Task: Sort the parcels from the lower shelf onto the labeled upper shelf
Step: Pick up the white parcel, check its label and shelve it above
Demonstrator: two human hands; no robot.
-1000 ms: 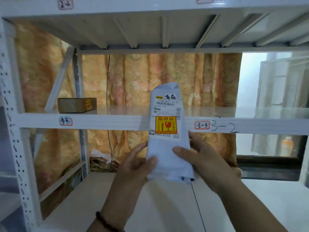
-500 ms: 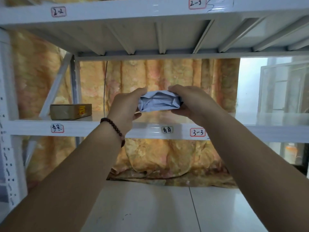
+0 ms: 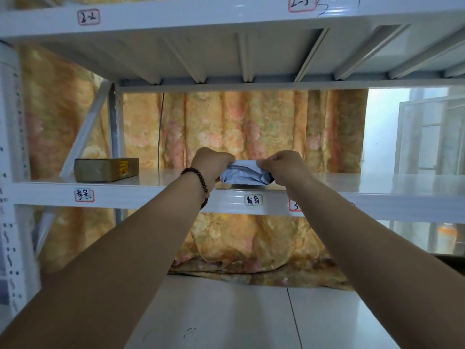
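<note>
here both hands are clamped on 1 soft parcel: the left hand point(image 3: 211, 163) pinches its left end and the right hand point(image 3: 281, 165) pinches its right end. the grey-white parcel point(image 3: 245, 173) is crumpled between them, and it sits low on the upper shelf point(image 3: 377, 183), just above the handwritten label point(image 3: 253, 200) on the shelf edge. it looks light and floppy, a plastic mailer bag, so i think it is best to hold it at the 2 ends or under the middle; it may sag or slide. a brown box point(image 3: 105, 170) lies well apart to the left.
</note>
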